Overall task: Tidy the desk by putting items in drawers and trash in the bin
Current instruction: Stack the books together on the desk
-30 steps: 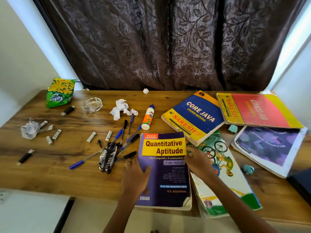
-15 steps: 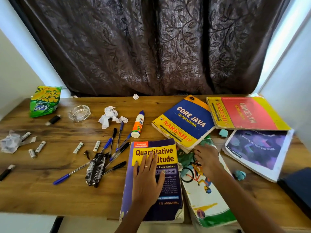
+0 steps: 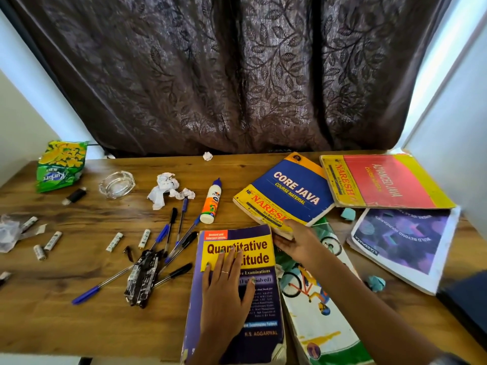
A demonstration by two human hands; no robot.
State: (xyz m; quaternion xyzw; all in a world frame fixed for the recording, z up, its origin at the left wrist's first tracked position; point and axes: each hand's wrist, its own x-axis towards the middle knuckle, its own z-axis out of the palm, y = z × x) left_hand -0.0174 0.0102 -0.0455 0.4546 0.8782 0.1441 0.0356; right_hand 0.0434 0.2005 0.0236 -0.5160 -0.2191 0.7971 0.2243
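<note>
- Reaching farther than half a second ago, the right hand (image 3: pixel 296 241) has left the cycling-cover book and now meets the near corner of the blue-and-yellow "Core Java" paperback (image 3: pixel 287 192); its grip is partly curled at that corner, thumb side low, though whether the fingers actually clasp the edge cannot be told.
- Left hand (image 3: pixel 226 288), ring on one finger, lies flat with a wide-open grip, fingers spread, pressing the purple-and-yellow "Quantitative Aptitude" paperback (image 3: pixel 263 306) at the worktop's near edge.
- Beneath the right forearm sits a white book with a cartoon cyclist cover (image 3: pixel 319 320), partly under the "Core Java" volume.
- Farther right lie a red-and-yellow "Advanced Java" book (image 3: pixel 387 180) and a white-bordered purple notebook (image 3: pixel 403 241).
- Left of the books, the brown wooden worktop (image 3: pixel 66 325) carries scattered blue and black pens (image 3: pixel 174 238), a white glue bottle (image 3: pixel 210 204), crumpled white paper (image 3: pixel 164 188), a clear glass ashtray (image 3: pixel 116 184) and a green snack packet (image 3: pixel 62 164).
</note>
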